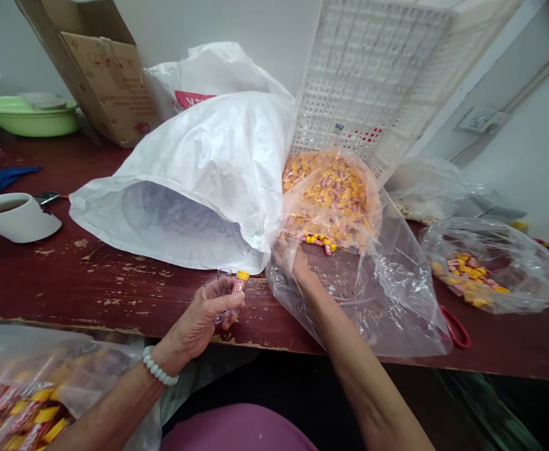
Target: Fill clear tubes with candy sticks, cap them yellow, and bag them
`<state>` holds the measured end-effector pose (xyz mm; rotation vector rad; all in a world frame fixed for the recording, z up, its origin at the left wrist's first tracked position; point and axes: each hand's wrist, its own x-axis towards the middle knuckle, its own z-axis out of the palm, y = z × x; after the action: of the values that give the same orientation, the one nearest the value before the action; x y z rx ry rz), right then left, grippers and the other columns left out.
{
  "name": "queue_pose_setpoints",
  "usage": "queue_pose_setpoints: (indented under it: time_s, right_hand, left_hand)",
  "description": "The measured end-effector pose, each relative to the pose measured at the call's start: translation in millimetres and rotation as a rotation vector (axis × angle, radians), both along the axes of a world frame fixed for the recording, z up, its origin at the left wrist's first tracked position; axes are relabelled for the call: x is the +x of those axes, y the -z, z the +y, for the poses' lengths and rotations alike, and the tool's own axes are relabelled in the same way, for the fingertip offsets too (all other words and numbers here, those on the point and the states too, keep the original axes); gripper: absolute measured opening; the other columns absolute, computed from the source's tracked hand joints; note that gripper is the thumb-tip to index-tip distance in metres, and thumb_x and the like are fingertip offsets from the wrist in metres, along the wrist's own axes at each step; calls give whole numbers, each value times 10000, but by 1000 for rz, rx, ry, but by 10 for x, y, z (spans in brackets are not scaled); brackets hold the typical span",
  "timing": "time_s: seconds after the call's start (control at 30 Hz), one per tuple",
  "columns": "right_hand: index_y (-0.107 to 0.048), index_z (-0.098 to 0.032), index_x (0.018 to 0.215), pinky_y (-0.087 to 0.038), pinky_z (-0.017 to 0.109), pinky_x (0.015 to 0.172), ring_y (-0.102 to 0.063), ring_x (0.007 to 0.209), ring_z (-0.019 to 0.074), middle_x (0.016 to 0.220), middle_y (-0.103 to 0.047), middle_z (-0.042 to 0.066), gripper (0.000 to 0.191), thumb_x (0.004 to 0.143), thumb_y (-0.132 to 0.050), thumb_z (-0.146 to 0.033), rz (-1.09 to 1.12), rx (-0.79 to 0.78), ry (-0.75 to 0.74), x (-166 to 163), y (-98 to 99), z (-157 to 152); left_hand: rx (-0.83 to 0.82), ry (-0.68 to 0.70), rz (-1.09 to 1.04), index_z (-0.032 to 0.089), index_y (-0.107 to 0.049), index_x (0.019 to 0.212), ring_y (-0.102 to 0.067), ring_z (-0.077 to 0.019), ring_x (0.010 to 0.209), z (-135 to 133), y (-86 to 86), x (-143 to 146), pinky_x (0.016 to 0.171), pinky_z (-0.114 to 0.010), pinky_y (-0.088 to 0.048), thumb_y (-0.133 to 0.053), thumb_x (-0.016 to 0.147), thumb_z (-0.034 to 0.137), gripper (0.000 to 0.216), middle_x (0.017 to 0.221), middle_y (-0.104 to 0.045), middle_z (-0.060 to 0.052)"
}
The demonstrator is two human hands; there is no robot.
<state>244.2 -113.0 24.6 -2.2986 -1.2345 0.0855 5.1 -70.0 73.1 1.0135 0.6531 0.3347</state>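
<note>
My left hand (206, 313) is closed round two small clear tubes (230, 288) at the table's front edge; one tube carries a yellow cap, the other looks uncapped. My right hand (293, 260) reaches inside a clear plastic bag (372, 300), its fingers down among loose yellow and pink pieces (333, 194) heaped at the bag's far end. The fingertips are partly hidden by the plastic, so I cannot tell what they grip. A big white sack (208, 175) lies open just beyond my left hand, with clear tubes inside.
A white plastic crate (377, 75) leans against the wall behind the bags. Another clear bag of coloured pieces (490, 266) lies right. A white cup (14, 216), green basin (27, 116) and cardboard box (105, 69) stand left. A bag of filled tubes (30, 401) rests on my lap.
</note>
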Motion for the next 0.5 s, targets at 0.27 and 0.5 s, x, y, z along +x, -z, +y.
queue_pose_setpoints:
  time_s: [0.27,0.5]
  right_hand:
    - [-604,-201,1146,-423,402,904,-518,1107,267,1201,-573,137,334,845,-461,-229,29,54,162,127,128,-495]
    - [-618,-115,1086,-470,333,730,-599,786,193,950,-653,121,458,893,-364,-444,193,268,276,187,-115,-1008]
  left_hand:
    - [31,42,-17,164,-545,859,-454,-43,464,-20,-9,-1,413,-161,-322,-741,678,264,285,663,-582,27]
    - [188,128,-56,148,-552,851,-528,-83,553,-160,-16,102,449,-188,-400,-731,675,266,277,733,-551,24]
